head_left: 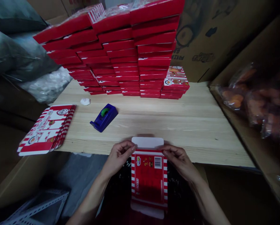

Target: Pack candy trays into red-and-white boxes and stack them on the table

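A red and white box [149,181] with a barcode hangs over the table's front edge, its white end flap [147,142] standing out at the top. My left hand [121,154] pinches the upper left corner beside the flap between thumb and fingers. At the upper right corner, my right hand [178,157] grips in the same way. The box's lower end, with another pale flap, lies in shadow near my body.
Stacked red boxes [121,56] form a tall wall at the table's back. A blue tape dispenser [104,117] with green tape stands left of centre, near a crumpled white scrap [85,101]. Flat printed cartons [48,128] are piled at left; bagged items [254,100] fill a carton at right.
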Action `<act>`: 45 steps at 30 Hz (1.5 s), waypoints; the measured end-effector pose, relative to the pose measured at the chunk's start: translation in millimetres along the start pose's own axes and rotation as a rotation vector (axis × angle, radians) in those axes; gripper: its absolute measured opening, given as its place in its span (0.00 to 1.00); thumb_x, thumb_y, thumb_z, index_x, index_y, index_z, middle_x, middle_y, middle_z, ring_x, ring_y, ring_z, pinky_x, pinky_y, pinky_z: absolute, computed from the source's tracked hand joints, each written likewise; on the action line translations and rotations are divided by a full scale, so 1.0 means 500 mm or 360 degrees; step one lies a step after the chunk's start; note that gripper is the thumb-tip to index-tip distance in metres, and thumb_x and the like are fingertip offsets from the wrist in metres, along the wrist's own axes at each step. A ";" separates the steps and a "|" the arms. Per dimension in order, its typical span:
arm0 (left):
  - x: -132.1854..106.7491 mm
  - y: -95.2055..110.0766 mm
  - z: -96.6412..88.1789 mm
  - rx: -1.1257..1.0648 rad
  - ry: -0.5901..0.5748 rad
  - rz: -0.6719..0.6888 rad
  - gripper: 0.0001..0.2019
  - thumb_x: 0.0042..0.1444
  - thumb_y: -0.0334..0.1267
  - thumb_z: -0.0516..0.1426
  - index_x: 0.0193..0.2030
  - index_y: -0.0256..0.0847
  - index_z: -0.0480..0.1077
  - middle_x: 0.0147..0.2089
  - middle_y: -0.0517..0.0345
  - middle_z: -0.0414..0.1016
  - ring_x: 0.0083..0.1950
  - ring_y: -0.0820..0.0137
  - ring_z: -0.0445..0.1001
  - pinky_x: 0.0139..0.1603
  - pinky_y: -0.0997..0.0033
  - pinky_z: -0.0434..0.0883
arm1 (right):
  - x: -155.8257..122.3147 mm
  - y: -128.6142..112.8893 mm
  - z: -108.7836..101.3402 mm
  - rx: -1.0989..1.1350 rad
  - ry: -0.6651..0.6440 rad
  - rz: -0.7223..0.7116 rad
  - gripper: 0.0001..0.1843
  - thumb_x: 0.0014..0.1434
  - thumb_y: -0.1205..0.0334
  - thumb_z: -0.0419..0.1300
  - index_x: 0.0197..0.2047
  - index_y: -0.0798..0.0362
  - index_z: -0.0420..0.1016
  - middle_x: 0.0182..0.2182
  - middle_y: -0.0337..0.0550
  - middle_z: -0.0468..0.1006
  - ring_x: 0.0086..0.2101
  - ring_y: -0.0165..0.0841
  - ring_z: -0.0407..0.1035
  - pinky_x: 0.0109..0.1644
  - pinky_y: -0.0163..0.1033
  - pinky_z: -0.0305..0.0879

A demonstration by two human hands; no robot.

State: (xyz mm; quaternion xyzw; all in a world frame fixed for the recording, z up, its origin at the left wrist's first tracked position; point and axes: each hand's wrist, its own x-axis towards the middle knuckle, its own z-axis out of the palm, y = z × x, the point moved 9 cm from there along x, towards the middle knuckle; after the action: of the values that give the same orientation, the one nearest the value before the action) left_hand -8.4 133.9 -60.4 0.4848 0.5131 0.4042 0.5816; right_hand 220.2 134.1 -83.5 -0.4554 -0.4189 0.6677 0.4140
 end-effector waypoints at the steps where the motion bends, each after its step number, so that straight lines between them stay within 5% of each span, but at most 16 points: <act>1: 0.000 -0.006 0.001 -0.0039 0.0012 0.0002 0.16 0.61 0.49 0.64 0.32 0.37 0.75 0.29 0.60 0.72 0.30 0.73 0.67 0.34 0.75 0.64 | 0.003 0.008 -0.002 0.0078 0.0040 0.0026 0.11 0.56 0.50 0.74 0.39 0.45 0.88 0.37 0.41 0.87 0.40 0.38 0.78 0.48 0.45 0.73; 5: -0.003 -0.025 0.002 -0.0247 0.0302 0.0064 0.15 0.60 0.48 0.65 0.33 0.38 0.72 0.29 0.62 0.73 0.29 0.75 0.68 0.32 0.77 0.64 | 0.015 0.028 0.004 0.0262 0.0192 0.0045 0.10 0.53 0.52 0.76 0.37 0.45 0.88 0.37 0.41 0.88 0.39 0.37 0.79 0.48 0.44 0.74; 7: -0.002 -0.028 0.008 -0.0456 0.0407 0.0083 0.12 0.60 0.46 0.65 0.43 0.41 0.72 0.34 0.62 0.78 0.31 0.73 0.73 0.35 0.76 0.68 | 0.017 0.029 0.009 0.0334 0.0253 0.0039 0.09 0.52 0.54 0.76 0.36 0.45 0.87 0.38 0.39 0.88 0.39 0.36 0.80 0.48 0.42 0.75; 11: 0.009 -0.028 0.038 -0.0872 0.0269 -0.0047 0.28 0.59 0.39 0.66 0.65 0.48 0.65 0.43 0.57 0.84 0.37 0.68 0.81 0.41 0.70 0.75 | 0.017 0.020 0.013 0.0506 0.0264 0.0093 0.14 0.52 0.57 0.76 0.43 0.42 0.84 0.42 0.37 0.88 0.41 0.36 0.81 0.48 0.42 0.76; 14: 0.014 -0.028 0.050 -0.0971 0.0137 -0.0187 0.17 0.57 0.35 0.67 0.54 0.38 0.76 0.45 0.51 0.85 0.41 0.67 0.83 0.45 0.71 0.76 | 0.021 0.020 0.031 0.0646 0.0014 0.0284 0.25 0.54 0.59 0.75 0.55 0.40 0.80 0.51 0.39 0.86 0.47 0.39 0.81 0.53 0.45 0.75; 18: 0.020 -0.035 0.061 -0.1019 0.0020 -0.0282 0.14 0.57 0.34 0.66 0.51 0.39 0.80 0.48 0.51 0.85 0.41 0.67 0.83 0.45 0.71 0.77 | 0.024 0.026 0.032 0.0663 -0.0140 0.0436 0.23 0.51 0.60 0.75 0.51 0.45 0.83 0.47 0.42 0.88 0.46 0.42 0.82 0.54 0.47 0.75; 22: 0.028 -0.043 0.049 -0.0747 0.0113 -0.0161 0.14 0.59 0.35 0.65 0.51 0.41 0.83 0.60 0.48 0.81 0.56 0.59 0.81 0.55 0.66 0.75 | 0.023 0.033 0.009 0.0608 0.0053 0.0378 0.18 0.50 0.61 0.76 0.46 0.45 0.86 0.42 0.42 0.89 0.41 0.41 0.83 0.49 0.46 0.77; 27: 0.030 -0.033 0.035 -0.0329 0.0018 0.0142 0.10 0.63 0.37 0.62 0.48 0.44 0.84 0.61 0.49 0.80 0.66 0.55 0.75 0.68 0.55 0.68 | 0.014 0.025 0.010 0.0428 0.0069 0.0150 0.08 0.53 0.57 0.75 0.38 0.45 0.88 0.50 0.43 0.87 0.52 0.42 0.79 0.57 0.47 0.73; 31: 0.021 -0.033 0.042 -0.0080 -0.0232 0.0199 0.11 0.64 0.39 0.62 0.50 0.45 0.84 0.63 0.48 0.78 0.67 0.55 0.73 0.68 0.54 0.69 | 0.007 0.027 0.000 0.0254 0.0009 0.0034 0.06 0.57 0.53 0.73 0.37 0.44 0.87 0.51 0.43 0.85 0.53 0.42 0.78 0.59 0.50 0.72; 35: 0.019 -0.035 0.038 -0.0025 -0.0155 0.0172 0.09 0.64 0.41 0.62 0.45 0.46 0.85 0.58 0.49 0.82 0.61 0.56 0.78 0.63 0.55 0.72 | 0.002 0.024 -0.011 -0.0035 -0.0164 -0.0001 0.11 0.59 0.49 0.71 0.43 0.43 0.87 0.57 0.45 0.82 0.60 0.44 0.73 0.63 0.54 0.67; 38: 0.025 -0.025 0.051 -0.0017 -0.0223 0.0079 0.08 0.62 0.41 0.65 0.41 0.42 0.85 0.49 0.48 0.86 0.51 0.58 0.83 0.55 0.60 0.76 | 0.002 0.006 -0.020 -0.0210 -0.0201 0.0010 0.11 0.62 0.49 0.69 0.42 0.43 0.87 0.50 0.45 0.86 0.52 0.43 0.78 0.59 0.53 0.71; 41: 0.030 0.006 0.066 0.0061 -0.0414 0.0029 0.13 0.62 0.41 0.65 0.51 0.42 0.82 0.54 0.47 0.84 0.53 0.59 0.82 0.54 0.62 0.76 | 0.002 -0.027 -0.006 -0.0326 -0.0286 0.0029 0.10 0.63 0.50 0.69 0.45 0.42 0.86 0.45 0.42 0.87 0.46 0.42 0.80 0.55 0.53 0.74; 45: 0.037 0.039 0.067 0.0292 -0.0526 0.0041 0.17 0.66 0.44 0.61 0.59 0.44 0.79 0.56 0.47 0.83 0.55 0.59 0.81 0.53 0.62 0.77 | 0.006 -0.057 0.021 -0.0297 -0.0409 0.0060 0.18 0.64 0.51 0.67 0.57 0.39 0.81 0.52 0.42 0.85 0.54 0.43 0.78 0.62 0.56 0.71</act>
State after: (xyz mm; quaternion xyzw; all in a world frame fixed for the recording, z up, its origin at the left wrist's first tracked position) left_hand 27.9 150.7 -45.0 0.6021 0.4391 0.2780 0.6061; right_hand 214.4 143.6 -55.4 -0.4104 -0.5200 0.6863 0.3002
